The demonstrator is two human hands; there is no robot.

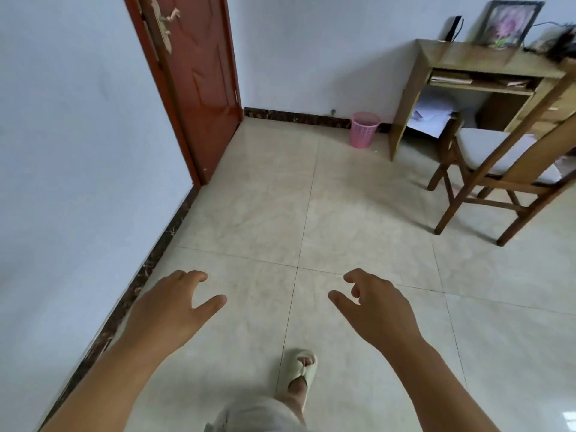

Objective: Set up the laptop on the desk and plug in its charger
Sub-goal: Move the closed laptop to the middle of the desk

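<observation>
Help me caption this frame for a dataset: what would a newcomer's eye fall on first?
First the two bare arms reaching in from below, the left hand and right hand both empty, fingers loosely spread over the pale tiled floor. Next the red-brown door, shut, at upper left, and the pink wastebasket against the far wall beside the wooden desk, with a chair at right.

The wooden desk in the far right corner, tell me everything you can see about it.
The wooden desk stands against the back wall at the upper right, light brown and boxy, with a solid side panel reaching the floor. Under its top is an open shelf holding flat papers or books. A framed picture leans on its top against the wall, beside dark cables, blurred. A wooden chair with a pale seat stands before it, and a pink wastebasket sits to its left. No laptop shows on it.
</observation>
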